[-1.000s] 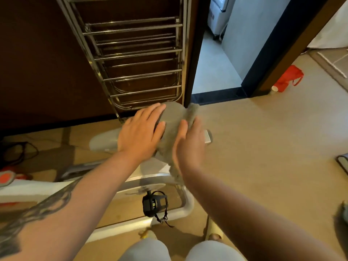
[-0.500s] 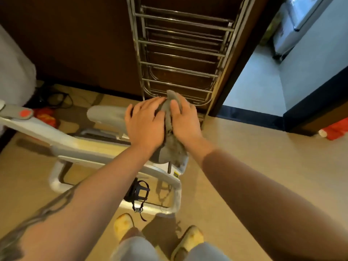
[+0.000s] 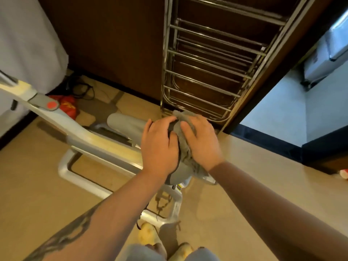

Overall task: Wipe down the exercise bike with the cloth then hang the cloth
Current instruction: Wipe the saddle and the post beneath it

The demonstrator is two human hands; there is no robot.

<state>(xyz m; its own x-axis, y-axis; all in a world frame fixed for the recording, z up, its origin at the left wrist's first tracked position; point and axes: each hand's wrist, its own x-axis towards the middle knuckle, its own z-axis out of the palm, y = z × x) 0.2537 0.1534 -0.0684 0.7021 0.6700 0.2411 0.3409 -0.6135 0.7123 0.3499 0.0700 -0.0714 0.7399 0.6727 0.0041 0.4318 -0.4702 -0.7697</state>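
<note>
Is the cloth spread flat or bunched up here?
Bunched. The cloth sits crumpled in folds between the left hand and right hand on the bike.

Change over 1 s: left hand (image 3: 160, 147) and right hand (image 3: 202, 143) now closer together on the bike seat (image 3: 177, 176), cloth (image 3: 185, 147) bunched into a narrower strip betw. them; cloth's spread reduced.

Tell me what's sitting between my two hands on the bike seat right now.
The grey cloth, bunched on the seat, lies between your left hand and right hand; both touch it, as the head view shows.
</note>
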